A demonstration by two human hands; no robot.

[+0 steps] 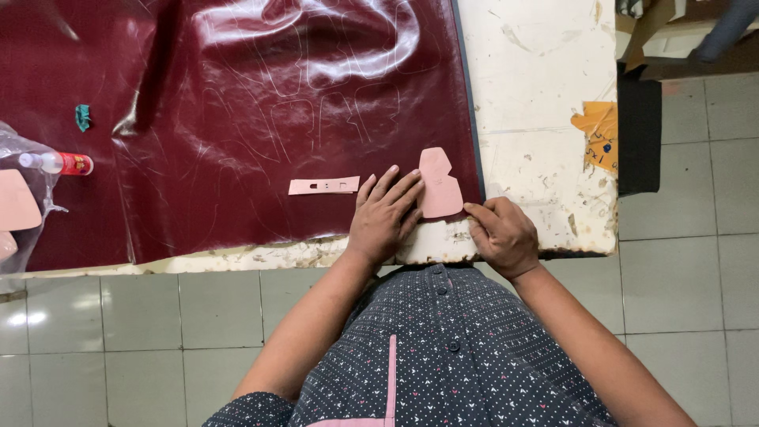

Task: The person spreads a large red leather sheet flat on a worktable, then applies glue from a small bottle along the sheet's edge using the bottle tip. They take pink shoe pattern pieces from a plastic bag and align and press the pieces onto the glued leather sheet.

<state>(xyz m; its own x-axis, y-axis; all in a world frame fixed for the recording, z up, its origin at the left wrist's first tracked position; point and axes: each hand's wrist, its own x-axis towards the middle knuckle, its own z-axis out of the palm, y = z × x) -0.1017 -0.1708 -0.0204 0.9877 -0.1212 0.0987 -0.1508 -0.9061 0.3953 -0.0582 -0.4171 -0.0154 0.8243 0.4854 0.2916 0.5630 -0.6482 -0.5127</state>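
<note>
Two bare hands at the near edge of the counter (545, 95), both on or beside a small pink template (439, 186) lying flat on a dark red leather sheet (237, 119). Left hand (385, 217) is palm down, fingers (405, 190) spread fairly wide and pressed flat, tips touching the template's left edge, likely pinning it so it won't slide on the glossy leather. Right hand (502, 233) sits just right of the template at the leather's right edge, fingers curled in narrow, pinched together as if on a small tool; cannot tell what, if anything, is in there. Template is between the two hands, just ahead of the fingertips, close to the sheet's near right corner, probably put there to use up the edge of the material.

Left of the left fingers, nearby, lies a pink strip (323, 186) with small slots, flat on the leather, untouched. Faint traced outlines (316, 87) show on the leather farther out from the fingers. Well off to the left: a small glue bottle (57, 163) with red label on clear plastic wrap, more pink cut pieces (16, 202) beside it, and a small green scrap (82, 117). Off to the right of the right fingers, a bare, worn, white counter top with an orange paper note (598, 130) stuck at its edge. Tiled floor (696, 261) below.
</note>
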